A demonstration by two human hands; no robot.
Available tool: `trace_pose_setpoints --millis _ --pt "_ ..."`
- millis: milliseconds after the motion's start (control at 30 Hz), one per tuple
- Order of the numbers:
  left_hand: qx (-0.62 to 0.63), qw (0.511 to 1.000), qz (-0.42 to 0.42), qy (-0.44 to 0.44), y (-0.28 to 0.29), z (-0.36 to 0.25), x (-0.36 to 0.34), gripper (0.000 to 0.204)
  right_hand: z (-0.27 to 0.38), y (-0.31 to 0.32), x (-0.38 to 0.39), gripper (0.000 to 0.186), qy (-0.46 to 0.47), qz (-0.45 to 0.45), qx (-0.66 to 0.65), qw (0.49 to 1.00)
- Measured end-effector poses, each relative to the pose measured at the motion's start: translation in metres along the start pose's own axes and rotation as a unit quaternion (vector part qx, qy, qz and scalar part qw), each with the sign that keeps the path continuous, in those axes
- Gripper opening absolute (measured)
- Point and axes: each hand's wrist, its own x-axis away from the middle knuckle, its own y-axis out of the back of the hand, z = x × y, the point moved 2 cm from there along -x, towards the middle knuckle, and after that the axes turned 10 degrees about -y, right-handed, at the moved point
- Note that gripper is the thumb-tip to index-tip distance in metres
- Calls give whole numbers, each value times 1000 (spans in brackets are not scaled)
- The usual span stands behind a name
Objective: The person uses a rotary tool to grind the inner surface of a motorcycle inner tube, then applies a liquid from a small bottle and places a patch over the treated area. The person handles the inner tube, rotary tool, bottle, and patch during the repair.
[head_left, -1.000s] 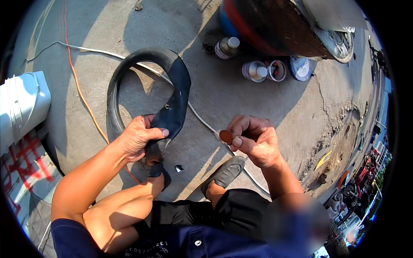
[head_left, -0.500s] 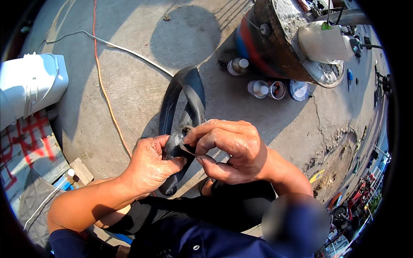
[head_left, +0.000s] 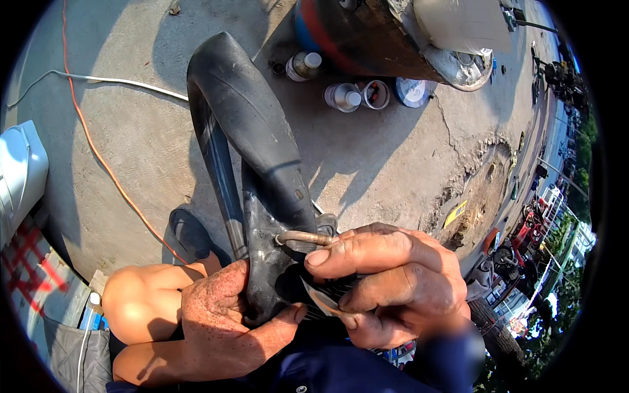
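Note:
A black rubber inner tube (head_left: 252, 124) lies folded over itself in front of me, its far loop reaching over the concrete. My left hand (head_left: 226, 321) grips its near end, thumb on one side and fingers behind. A bent metal valve stem (head_left: 304, 237) sticks out of a grey, scuffed patch of the tube. My right hand (head_left: 400, 281) has its index fingertip against the stem's threaded end. Lower down, its thumb and another finger pinch a thin, brownish strip (head_left: 322, 300). Whether that strip joins the tube, I cannot tell.
Two capped bottles (head_left: 342, 97), a small open cup (head_left: 375, 95) and a round lid or tin (head_left: 411, 92) stand near a large drum (head_left: 367, 39). An orange cord (head_left: 98, 154) and a white hose (head_left: 137, 87) cross the ground. A white bucket (head_left: 23, 173) stands left.
The tube and both hands appear larger and nearer, and the view has shifted. My right hand has drawn away from the tube's surface, and the valve stem now shows plainly.

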Motion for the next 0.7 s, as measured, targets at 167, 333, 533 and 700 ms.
trace_pose_setpoints --millis 167,333,533,700 --pt "-188 978 29 -83 23 3 9 59 18 -21 8 23 -8 46 -19 999" --pt "-215 976 -9 -39 23 11 17 64 18 -22 16 25 41 -14 108 993" --pt "-245 960 -28 -134 27 10 20 51 12 -34 21 30 48 -45 167 984" --pt "-281 910 37 -302 36 15 28 44 1 -43 18 32 91 -80 139 983"
